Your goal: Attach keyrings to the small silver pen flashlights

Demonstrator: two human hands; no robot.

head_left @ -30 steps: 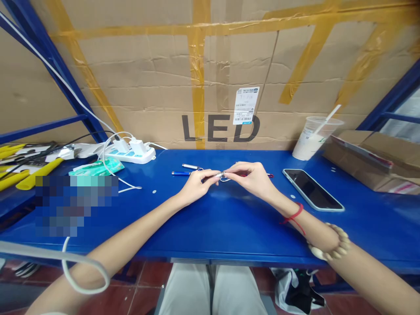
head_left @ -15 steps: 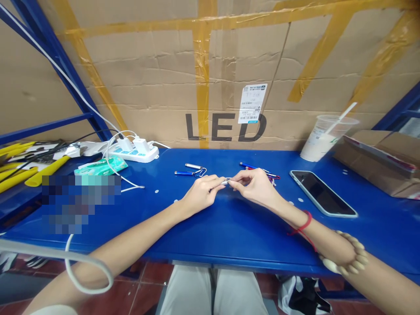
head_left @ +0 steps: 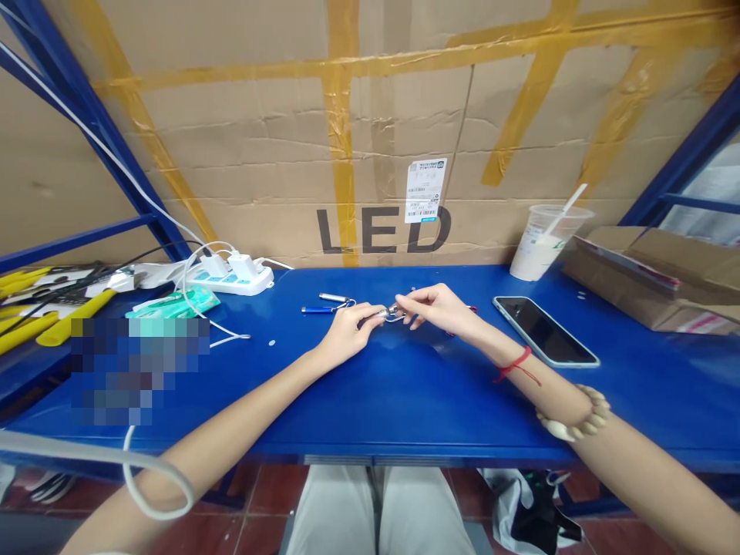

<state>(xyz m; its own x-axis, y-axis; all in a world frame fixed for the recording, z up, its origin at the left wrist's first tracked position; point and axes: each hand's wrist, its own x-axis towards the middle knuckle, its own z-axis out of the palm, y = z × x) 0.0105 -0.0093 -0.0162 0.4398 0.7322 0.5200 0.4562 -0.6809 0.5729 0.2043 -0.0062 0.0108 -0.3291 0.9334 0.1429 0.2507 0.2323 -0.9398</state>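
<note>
Over the middle of the blue table, my left hand and my right hand meet fingertip to fingertip. Between them they pinch a small silver keychain piece with a clip. The left fingers are curled round its left end; the right thumb and forefinger pinch its right end, the other fingers loose. Just behind the left hand lie a small blue keychain torch and a silver one. More small pieces lie hidden behind the right hand.
A phone lies face up at the right, a plastic cup with a straw behind it, a cardboard box further right. A white power strip with cables sits back left. A taped cardboard sheet stands behind.
Both hands have moved slightly away from me, still joined on the silver piece. The right hand's outer fingers have loosened. The head view has shifted a little.
</note>
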